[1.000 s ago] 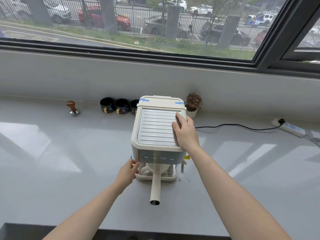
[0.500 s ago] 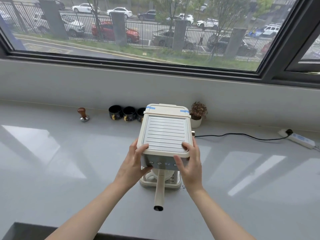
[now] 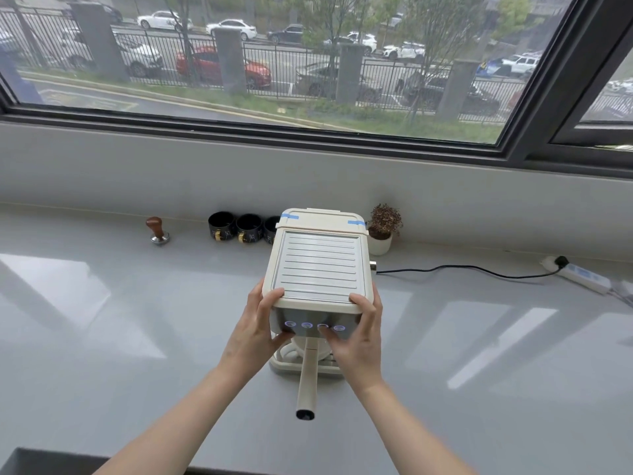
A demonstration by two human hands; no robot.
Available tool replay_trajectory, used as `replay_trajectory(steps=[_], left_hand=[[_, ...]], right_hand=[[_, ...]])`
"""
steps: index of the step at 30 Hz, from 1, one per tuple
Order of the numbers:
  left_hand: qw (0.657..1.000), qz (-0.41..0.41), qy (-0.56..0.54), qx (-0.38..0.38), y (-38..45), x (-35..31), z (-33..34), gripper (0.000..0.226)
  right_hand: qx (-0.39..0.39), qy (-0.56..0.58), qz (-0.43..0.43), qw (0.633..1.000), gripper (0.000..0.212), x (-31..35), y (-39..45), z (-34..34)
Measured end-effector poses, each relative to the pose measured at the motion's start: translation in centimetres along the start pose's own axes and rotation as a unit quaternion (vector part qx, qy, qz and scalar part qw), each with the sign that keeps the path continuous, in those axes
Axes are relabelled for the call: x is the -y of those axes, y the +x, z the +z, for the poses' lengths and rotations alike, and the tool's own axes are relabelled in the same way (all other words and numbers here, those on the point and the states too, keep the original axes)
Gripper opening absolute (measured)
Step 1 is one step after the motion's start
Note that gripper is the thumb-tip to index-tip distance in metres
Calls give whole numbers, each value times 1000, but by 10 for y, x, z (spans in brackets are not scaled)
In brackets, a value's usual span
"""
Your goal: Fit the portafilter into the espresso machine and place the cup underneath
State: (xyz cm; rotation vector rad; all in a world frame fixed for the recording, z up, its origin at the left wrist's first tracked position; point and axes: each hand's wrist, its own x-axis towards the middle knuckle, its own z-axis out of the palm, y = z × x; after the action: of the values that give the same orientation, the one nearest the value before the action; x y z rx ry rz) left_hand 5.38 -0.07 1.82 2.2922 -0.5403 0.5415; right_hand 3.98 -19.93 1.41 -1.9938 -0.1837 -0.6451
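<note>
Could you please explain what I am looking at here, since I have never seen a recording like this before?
There is no robot here. One wide-angle camera, worn on a person's head, looks forward and down, so both bare forearms reach in from the bottom.

The cream box is an espresso machine seen from above. The left hand and right hand clasp its front corners, thumbs on top, fingers by the lit buttons. The stick pointing toward the camera is the portafilter handle, already under the machine's front. A white cup seems to sit beneath it, mostly hidden.

On the grey counter behind stand a wooden-knobbed tamper, three dark cups and a small potted plant. A black cable runs to a power strip.
</note>
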Motion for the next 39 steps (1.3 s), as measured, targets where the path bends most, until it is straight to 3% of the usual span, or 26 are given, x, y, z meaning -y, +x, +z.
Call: replay_trajectory(steps=[30, 39], left_hand=[[999, -46, -1, -9, -2, -3, -1, 98], [999, -42, -2, -9, -3, -1, -2, 98]], right_hand=[[16, -26, -20, 999, 75, -5, 3, -8], [71, -62, -36, 995, 67, -13, 4, -27]])
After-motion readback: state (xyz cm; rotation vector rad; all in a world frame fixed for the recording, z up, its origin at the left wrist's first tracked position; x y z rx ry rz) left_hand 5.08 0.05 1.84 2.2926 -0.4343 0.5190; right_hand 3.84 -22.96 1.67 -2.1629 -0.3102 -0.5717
